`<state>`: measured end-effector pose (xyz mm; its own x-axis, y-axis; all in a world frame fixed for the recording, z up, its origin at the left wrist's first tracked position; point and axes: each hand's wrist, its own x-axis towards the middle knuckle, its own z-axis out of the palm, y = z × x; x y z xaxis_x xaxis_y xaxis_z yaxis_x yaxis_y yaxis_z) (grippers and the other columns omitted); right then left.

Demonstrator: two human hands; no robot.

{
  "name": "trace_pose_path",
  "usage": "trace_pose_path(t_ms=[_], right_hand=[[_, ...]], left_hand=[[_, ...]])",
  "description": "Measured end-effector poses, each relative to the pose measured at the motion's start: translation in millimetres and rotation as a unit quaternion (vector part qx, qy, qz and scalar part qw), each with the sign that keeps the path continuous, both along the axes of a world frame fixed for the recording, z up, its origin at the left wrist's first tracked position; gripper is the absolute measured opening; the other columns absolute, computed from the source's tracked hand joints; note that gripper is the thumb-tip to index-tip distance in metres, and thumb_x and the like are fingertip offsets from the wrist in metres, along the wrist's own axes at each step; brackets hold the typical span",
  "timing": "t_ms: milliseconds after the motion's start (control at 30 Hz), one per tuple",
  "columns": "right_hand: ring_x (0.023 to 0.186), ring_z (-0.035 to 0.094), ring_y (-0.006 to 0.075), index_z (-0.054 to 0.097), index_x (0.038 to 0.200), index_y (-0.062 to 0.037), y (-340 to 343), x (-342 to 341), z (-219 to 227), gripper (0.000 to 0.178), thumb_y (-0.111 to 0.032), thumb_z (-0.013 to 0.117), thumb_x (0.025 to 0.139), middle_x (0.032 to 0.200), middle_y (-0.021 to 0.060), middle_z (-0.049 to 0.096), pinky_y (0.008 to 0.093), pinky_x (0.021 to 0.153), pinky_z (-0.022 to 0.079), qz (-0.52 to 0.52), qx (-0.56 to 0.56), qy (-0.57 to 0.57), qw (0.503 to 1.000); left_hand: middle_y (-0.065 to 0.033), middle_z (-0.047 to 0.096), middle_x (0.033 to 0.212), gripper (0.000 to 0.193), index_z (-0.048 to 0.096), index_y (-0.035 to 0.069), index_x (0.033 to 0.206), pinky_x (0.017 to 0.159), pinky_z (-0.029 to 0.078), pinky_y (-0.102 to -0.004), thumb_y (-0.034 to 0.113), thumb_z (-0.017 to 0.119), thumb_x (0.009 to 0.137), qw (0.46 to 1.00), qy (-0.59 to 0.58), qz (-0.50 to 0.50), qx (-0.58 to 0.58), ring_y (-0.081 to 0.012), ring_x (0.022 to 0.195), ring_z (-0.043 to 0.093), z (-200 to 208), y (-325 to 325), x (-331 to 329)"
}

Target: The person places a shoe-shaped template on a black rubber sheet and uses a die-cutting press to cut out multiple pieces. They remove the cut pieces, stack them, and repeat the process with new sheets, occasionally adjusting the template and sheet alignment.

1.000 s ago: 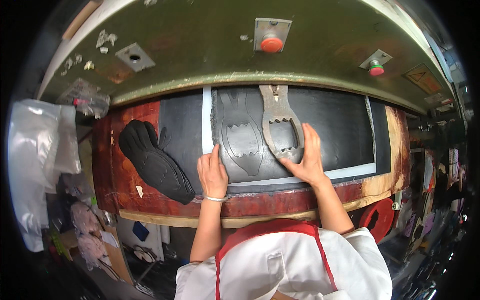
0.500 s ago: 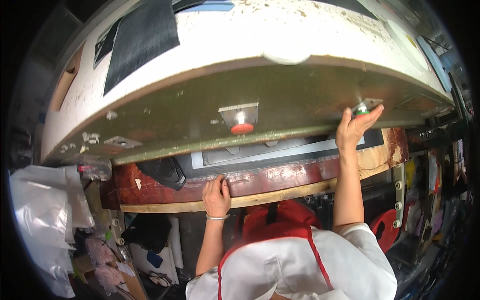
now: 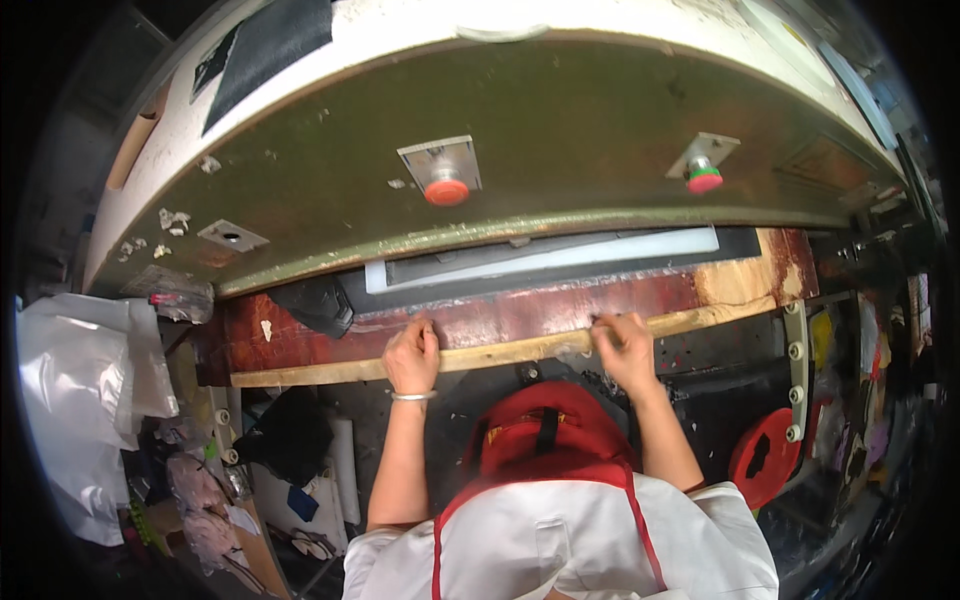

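Observation:
My left hand [image 3: 412,358] rests at the wooden front edge of a dark red board [image 3: 480,322], its fingers curled in, with nothing visible in them. A light bracelet [image 3: 412,395] circles that wrist. My right hand [image 3: 625,350] is over the same edge further right, slightly blurred, fingers bent and no object showing. Above the board hangs a green machine front [image 3: 560,120] bearing a red push button [image 3: 446,192] and a second button with a green rim [image 3: 704,180]. On the board lies a black-bordered white sheet with a dark grey piece [image 3: 450,262].
A black object [image 3: 318,303] sits on the board's left part. Clear plastic bags [image 3: 75,370] hang at the far left. Dark sheets [image 3: 270,60] lie on the white machine top. A red round stool [image 3: 768,458] stands at lower right, and wrapped goods [image 3: 200,500] at lower left.
My right hand has left the green-rimmed button and come down to the board's front edge. My left hand stays near its place. The view has shifted, showing the machine front higher.

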<state>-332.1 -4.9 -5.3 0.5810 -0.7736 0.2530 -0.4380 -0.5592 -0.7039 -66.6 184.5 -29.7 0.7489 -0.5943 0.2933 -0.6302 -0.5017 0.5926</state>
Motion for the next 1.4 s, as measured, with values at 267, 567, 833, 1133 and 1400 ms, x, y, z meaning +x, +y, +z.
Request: trace_pose_path(t_ms=[267,567,833,1133,1400], right_hand=[[0.077,0.061,0.0315,0.071,0.083,-0.0027,34,-30,10,0.008,-0.009,0.069,0.079,0.075,0.0135,0.065,0.0398,0.069,0.050,-0.038,0.050,0.058,0.996],[0.128,0.030,0.0485,0.042,0.138,-0.0071,72,65,24,0.090,-0.021,0.084,0.059,0.136,0.0307,0.035,0.0479,0.105,0.035,0.050,-0.015,0.079,0.995],[0.129,0.037,0.0410,0.048,0.132,-0.0077,132,24,14,0.089,-0.013,0.087,0.052,0.136,0.0253,0.038,0.0460,0.106,0.035,-0.022,0.021,0.001,1.000],[0.107,0.057,0.0165,0.053,0.124,-0.0002,111,-52,70,0.077,0.003,0.086,0.054,0.113,0.0095,0.061,0.0297,0.096,0.043,-0.002,0.305,-0.181,0.935],[0.127,0.044,0.0353,0.052,0.129,-0.0084,98,-58,4,0.087,-0.010,0.087,0.049,0.135,0.0213,0.047,0.0399,0.105,0.037,-0.096,-0.063,0.029,0.993]], left_hand=[[-0.0120,0.056,0.058,0.007,0.067,0.006,0.080,0.057,0.045,-0.0426,0.011,0.064,0.082,1.000,0.008,-0.021,-0.005,-0.0325,0.056,0.056,0,52,-49],[-0.0137,0.057,0.065,0.034,0.058,0.005,0.121,0.058,0.046,-0.0413,0.005,0.058,0.088,0.994,0.112,0.002,-0.003,-0.0327,0.059,0.057,33,93,-63],[-0.0103,0.054,0.071,0.033,0.066,0.007,0.109,0.063,0.047,-0.0384,-0.003,0.059,0.078,0.993,-0.080,-0.085,0.024,-0.0281,0.065,0.056,13,104,-73],[-0.0097,0.050,0.071,0.034,0.066,0.007,0.106,0.060,0.045,-0.0390,0.000,0.061,0.074,0.992,-0.088,-0.093,0.013,-0.0282,0.065,0.053,3,134,-93],[-0.0088,0.051,0.070,0.032,0.067,0.007,0.104,0.060,0.045,-0.0381,-0.001,0.061,0.073,0.992,-0.086,-0.093,0.009,-0.0268,0.065,0.054,2,127,-90]])
